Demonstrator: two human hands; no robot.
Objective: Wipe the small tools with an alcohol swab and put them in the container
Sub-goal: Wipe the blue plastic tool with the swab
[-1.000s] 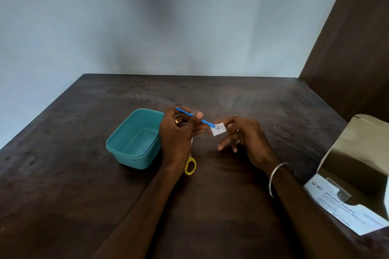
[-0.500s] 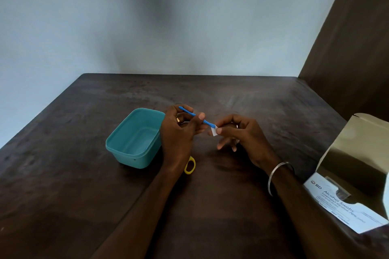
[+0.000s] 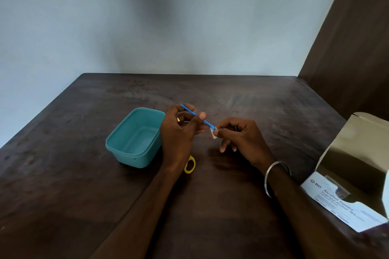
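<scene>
My left hand [image 3: 179,132] pinches a thin blue tool [image 3: 190,111] between thumb and fingers, its shaft slanting down to the right. My right hand [image 3: 237,139] pinches a small white alcohol swab [image 3: 213,133] folded around the tool's lower tip. A teal plastic container [image 3: 134,139] stands just left of my left hand, with nothing visible inside. A yellow scissor handle [image 3: 190,165] shows on the table under my left wrist; the rest of the scissors is hidden.
An open cardboard box of alcohol swabs [image 3: 345,195] lies at the right edge of the dark wooden table [image 3: 84,195]. A dark wooden panel [image 3: 353,48] rises at the right, and a pale wall stands behind the table.
The swab lay flat at the tool's tip one second ago; my right fingers have since closed it around the tip. My left hand keeps the tool almost still.
</scene>
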